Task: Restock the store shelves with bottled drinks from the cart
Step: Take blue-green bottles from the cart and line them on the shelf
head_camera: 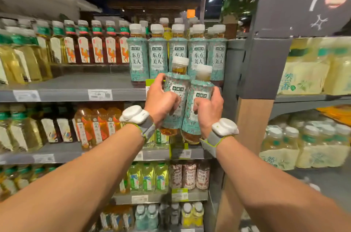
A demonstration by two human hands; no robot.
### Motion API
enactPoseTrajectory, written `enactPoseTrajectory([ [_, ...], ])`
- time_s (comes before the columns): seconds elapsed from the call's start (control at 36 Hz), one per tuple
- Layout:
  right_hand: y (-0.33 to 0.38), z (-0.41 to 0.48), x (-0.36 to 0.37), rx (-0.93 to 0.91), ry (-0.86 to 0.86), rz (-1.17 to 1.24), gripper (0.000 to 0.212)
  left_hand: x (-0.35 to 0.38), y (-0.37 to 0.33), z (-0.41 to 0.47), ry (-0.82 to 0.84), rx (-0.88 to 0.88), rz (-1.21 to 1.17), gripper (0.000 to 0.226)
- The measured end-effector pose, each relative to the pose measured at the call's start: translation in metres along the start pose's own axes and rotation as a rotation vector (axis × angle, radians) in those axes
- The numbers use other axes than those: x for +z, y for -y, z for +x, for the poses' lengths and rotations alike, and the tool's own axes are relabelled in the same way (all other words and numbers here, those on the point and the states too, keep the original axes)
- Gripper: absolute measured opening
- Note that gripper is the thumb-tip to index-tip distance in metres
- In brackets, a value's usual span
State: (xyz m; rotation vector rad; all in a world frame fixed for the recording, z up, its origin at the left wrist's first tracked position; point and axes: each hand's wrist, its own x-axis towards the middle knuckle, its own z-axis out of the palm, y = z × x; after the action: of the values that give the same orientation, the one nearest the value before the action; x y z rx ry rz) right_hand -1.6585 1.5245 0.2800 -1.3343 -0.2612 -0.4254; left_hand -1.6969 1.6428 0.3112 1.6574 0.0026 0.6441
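Two plastic tea bottles are raised in front of me, one per hand, pressed side by side. My left hand point(159, 98) has its fingers point(172, 98) curled round the left bottle point(177, 81), and my right hand point(209, 110) wraps the right bottle point(201, 89) the same way. Both bottles are smooth and slightly waisted, sleeved in printed mint-green film, with white caps and amber tea showing at neck and base. Just beyond my fingertips a row of matching bottles point(157, 57) stands upright on the matte grey metal shelf point(76, 83), whose front lip carries a paper price tag point(99, 95) left of my left hand. White plastic pods on grey fabric straps point(135, 115) ring both wrists.
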Motion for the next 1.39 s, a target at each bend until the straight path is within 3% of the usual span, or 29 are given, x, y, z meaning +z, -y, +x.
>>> enactPoseTrajectory([
  [0.33,0.022,0.019,0.021,-0.049,-0.125,-0.133,0.05,-0.008,-0.023,0.032,0.069,-0.018,-0.03,0.08],
  [0.44,0.029,0.022,0.021,-0.053,-0.155,-0.177,0.047,-0.006,-0.029,0.034,0.107,-0.012,-0.039,0.068],
  [0.53,0.034,0.029,0.018,-0.041,-0.168,-0.192,0.052,-0.002,-0.032,0.038,0.117,-0.009,-0.059,0.071],
  [0.61,0.039,0.036,0.017,-0.037,-0.147,-0.177,0.054,0.002,-0.037,0.043,0.093,-0.011,-0.07,0.092],
  [0.81,0.057,0.057,0.011,0.0,-0.04,-0.145,0.07,0.02,-0.049,0.061,0.05,-0.018,-0.08,0.079],
  [0.94,0.063,0.072,0.004,-0.001,0.035,-0.163,0.087,0.03,-0.055,0.067,0.037,-0.012,-0.081,0.097],
  [1.19,0.069,0.087,0.001,-0.034,0.067,-0.227,0.077,0.04,-0.055,0.077,-0.006,0.015,-0.123,0.105],
  [1.39,0.072,0.096,-0.003,-0.212,0.008,-0.325,0.069,0.043,-0.057,0.087,-0.012,0.036,-0.158,0.111],
])
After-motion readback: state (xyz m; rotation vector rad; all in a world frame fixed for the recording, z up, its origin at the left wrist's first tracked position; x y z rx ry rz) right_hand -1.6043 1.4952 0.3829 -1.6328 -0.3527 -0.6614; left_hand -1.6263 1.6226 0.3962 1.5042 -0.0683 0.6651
